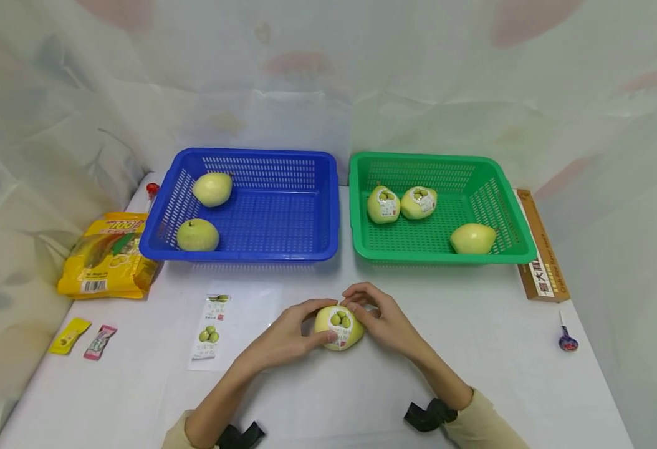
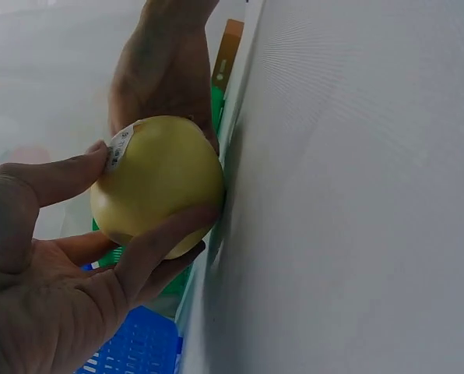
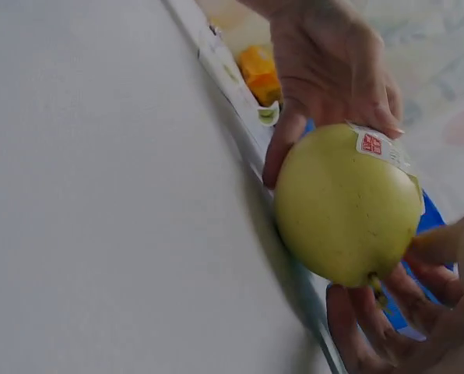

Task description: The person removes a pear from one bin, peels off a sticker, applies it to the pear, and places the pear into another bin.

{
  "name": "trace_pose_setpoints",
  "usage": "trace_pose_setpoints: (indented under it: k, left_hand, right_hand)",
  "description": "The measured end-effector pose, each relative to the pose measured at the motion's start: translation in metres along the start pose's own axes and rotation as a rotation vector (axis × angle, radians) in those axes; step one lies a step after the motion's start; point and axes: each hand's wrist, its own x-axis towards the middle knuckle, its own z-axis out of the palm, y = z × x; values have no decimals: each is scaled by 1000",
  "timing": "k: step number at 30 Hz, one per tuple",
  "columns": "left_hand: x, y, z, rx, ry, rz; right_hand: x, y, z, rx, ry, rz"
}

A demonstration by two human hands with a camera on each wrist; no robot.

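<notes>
Writing is showing in few places: the yellow snack bag [image 1: 106, 255], lying far off to the left of the left hand's fingers, is carrying a large "100" and a barcode, and the brown box [image 1: 541, 249], beyond the right hand's fingers beside the green basket [image 1: 362, 206], is bearing large characters too small to read. The sticker [image 1: 341, 325] on the pear [image 1: 340, 327] is showing a picture of small green pears, with a red mark and print that is staying illegible; the right wrist view is showing that red mark on the sticker's edge. The pear is sitting on the white table [image 1: 474, 349], between the two hands and touching both. The left hand [image 1: 286, 337] is gripping it from its own side, thumb on the near face by the sticker's edge and fingers curled over the far side, as the left wrist view is showing. The right hand [image 1: 381, 318] is closing on the other side, fingertips [image 1: 356, 293] curling over the top at the sticker. A sticker sheet [image 1: 212, 327] with the same pear picture is lying just left of the left hand's fingers. Ahead of the fingers, the blue basket [image 1: 328, 206] is holding two bare pears, and the green basket is holding three, two of them wearing stickers. Two small sachets [image 1: 84, 340] are lying far left, and a lollipop [image 1: 566, 340] is resting well right of the right hand.
</notes>
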Motion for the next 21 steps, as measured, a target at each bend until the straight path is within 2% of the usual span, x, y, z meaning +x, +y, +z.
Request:
trace_pose_setpoints:
  k: [2,6,11,13,18,21]
  left_hand:
    - [0,0,-1,0,-19,18]
    - [-1,0,-1,-2,-21,32]
    - [0,-1,0,-9,-20,43]
    - [1,-3,-1,-21,-31,46]
    - [2,-7,-5,-164,-61,-10]
    - [2,-10,-7,-255,-63,-59]
  right_hand:
    - [1,1,2,21,2,25]
    - [1,0,6,18,-13,5]
    - [0,-4,8,-53,35,-17]
    - [-2,-7,7,-70,18,-35]
    - [-6,-10,4,-125,-110,-153]
    - [-6,-9,4,-137,-143,-191]
